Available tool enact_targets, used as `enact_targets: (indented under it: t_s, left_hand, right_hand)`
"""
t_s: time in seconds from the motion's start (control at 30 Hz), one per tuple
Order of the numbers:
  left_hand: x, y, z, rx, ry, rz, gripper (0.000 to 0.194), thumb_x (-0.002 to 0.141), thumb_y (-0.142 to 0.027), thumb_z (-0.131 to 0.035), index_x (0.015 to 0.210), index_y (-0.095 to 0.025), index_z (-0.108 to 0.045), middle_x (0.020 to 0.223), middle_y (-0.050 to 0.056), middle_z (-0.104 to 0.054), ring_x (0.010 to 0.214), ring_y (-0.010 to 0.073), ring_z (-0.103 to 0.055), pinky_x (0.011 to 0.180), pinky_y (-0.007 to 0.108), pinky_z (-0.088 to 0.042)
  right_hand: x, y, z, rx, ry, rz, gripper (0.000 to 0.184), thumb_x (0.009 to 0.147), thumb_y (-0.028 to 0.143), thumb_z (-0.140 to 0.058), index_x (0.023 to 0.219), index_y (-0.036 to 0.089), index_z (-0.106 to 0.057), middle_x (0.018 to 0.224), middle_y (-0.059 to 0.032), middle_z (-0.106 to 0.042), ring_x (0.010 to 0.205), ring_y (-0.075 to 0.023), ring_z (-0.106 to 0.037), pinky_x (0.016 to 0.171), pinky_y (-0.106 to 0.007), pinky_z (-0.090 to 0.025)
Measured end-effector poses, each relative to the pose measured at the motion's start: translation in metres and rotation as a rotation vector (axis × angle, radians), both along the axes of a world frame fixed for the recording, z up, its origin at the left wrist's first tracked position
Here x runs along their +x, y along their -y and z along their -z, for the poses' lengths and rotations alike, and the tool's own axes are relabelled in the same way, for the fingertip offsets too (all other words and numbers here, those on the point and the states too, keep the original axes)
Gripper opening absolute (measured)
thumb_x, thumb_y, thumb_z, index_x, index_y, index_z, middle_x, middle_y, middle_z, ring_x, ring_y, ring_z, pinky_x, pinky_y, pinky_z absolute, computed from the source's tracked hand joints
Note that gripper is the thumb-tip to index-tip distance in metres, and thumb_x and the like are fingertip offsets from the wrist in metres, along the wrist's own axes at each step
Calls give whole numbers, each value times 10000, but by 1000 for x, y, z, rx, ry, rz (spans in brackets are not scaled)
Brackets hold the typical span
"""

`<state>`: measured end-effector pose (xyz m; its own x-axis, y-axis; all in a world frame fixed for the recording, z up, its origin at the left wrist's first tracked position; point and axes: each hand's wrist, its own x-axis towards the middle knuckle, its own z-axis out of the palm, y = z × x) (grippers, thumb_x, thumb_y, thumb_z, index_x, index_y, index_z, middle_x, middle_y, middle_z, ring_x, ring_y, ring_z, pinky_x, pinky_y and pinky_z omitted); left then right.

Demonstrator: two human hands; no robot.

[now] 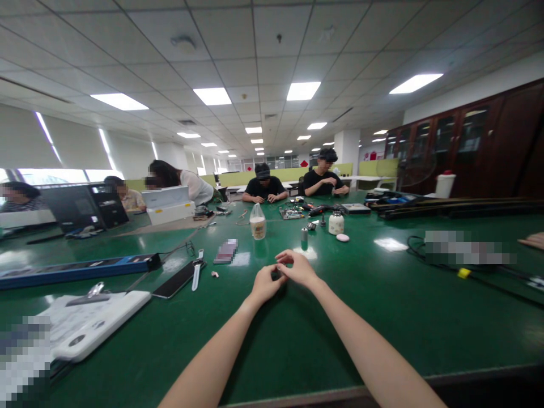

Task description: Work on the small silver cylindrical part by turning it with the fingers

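Bare forearms (212,351) reach over the glossy green bench (425,317), where the left hand (267,283) and right hand (297,268) come together, fingers curled inward; whether they grasp something small between them I cannot tell. Nearest beyond the right hand, a small silver metal cylinder (304,234) stands upright, straight in its forward path. Behind and right of it sit a squat cream patterned jar (336,223) and a pale pink round disc (342,238); ahead to the left stands a clear plastic bagged tub (258,225). Leftward lie a tiny pale pink earbud (215,274), a pinkish flat rectangular phone (225,251) and a white-strapped watch (196,273) beside a thin black slab (176,280).
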<state>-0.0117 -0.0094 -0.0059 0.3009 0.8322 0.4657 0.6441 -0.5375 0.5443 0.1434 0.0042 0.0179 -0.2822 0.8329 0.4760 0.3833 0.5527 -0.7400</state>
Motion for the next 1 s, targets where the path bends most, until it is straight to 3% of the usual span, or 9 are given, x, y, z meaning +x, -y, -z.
enact_targets:
  t_s: [0.37, 1.0]
  left_hand:
    - [-1, 3, 0, -27, 21, 33, 219, 951, -300, -619, 1108, -149, -643, 1109, 67, -675, 945, 213, -672, 833, 417, -562]
    - [1, 5, -2, -25, 22, 10, 211, 952, -298, -618, 1096, -146, -645, 1092, 63, -678, 928, 208, -676, 814, 404, -568]
  right_hand:
    - [9, -2, -7, 28, 58, 112, 199, 972, 303, -582, 1112, 170, -631, 1082, -60, -671, 875, -176, -667, 790, -368, -571]
    - [5, -1, -5, 74, 79, 78, 190, 970, 300, -586, 1092, 166, -642, 1086, -60, -678, 902, -182, -671, 820, -383, -567]
